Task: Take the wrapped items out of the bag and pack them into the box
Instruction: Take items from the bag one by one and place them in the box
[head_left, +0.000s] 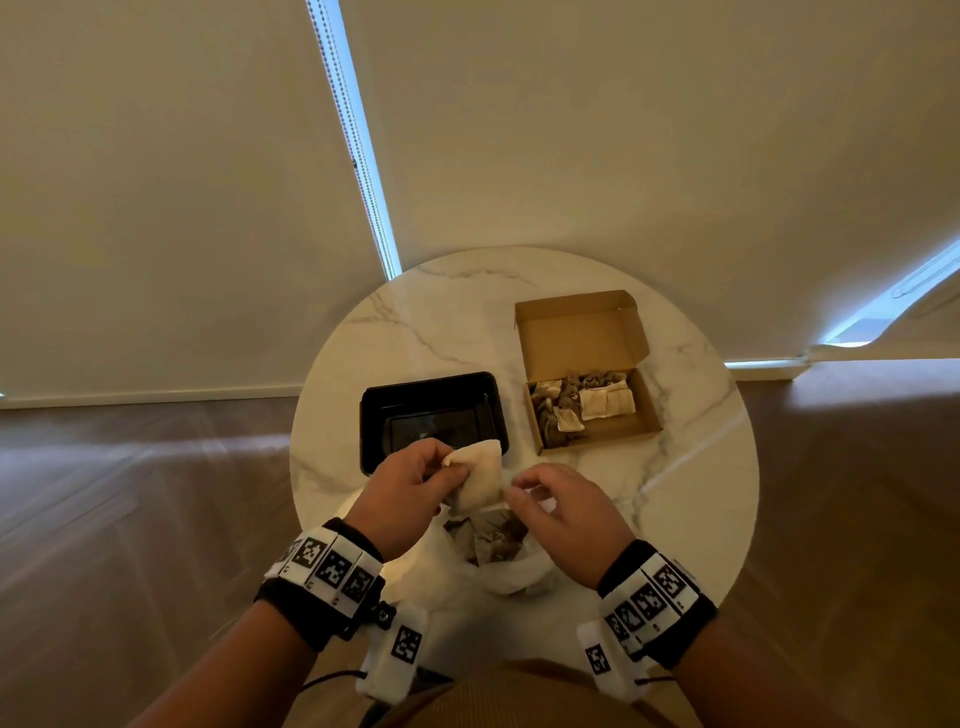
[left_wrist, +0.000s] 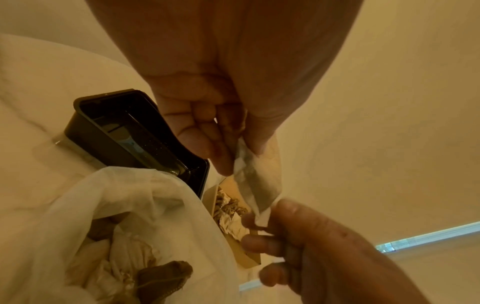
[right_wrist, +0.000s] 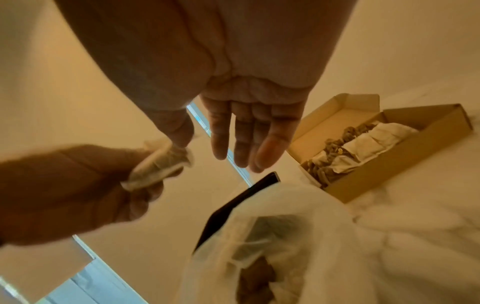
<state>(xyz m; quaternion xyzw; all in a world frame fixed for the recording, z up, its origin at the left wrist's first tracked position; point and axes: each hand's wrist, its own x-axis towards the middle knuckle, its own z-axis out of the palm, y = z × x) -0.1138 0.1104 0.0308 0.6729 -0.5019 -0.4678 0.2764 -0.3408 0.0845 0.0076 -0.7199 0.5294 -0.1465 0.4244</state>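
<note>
Wristbands with black-and-white markers (head_left: 332, 569) circle both forearms at the near edge of the head view. Just beyond them, a thin white bag (head_left: 511, 574) lies open on the near part of the round marble desk (head_left: 691, 483), with more wrapped items (head_left: 488, 535) in pale and brown paper showing inside its mouth. Above the bag, both hands hold one wrapped item (head_left: 480, 475), a flat packet in pale paper, clear of the desk. The left hand (head_left: 402, 491) has its grip closed on the packet's left side, thumb on one face and fingers curled behind. The right hand (head_left: 563, 512) pinches the packet's right corner between thumb and forefinger; in the right wrist view its other fingers (right_wrist: 249, 135) hang straight and loose. Farther back and to the left, a black tray (head_left: 434, 415) sits on the desk, partly hidden behind the left hand and the packet. To its right, well apart from the hands, stands the cardboard box (head_left: 597, 379) with its lid tipped back at the far side; inside lie crinkled brown paper filling (head_left: 556, 410) and several pale packets (head_left: 605, 402) side by side toward the right. Beyond the desk hang pale blinds (head_left: 623, 130).
</note>
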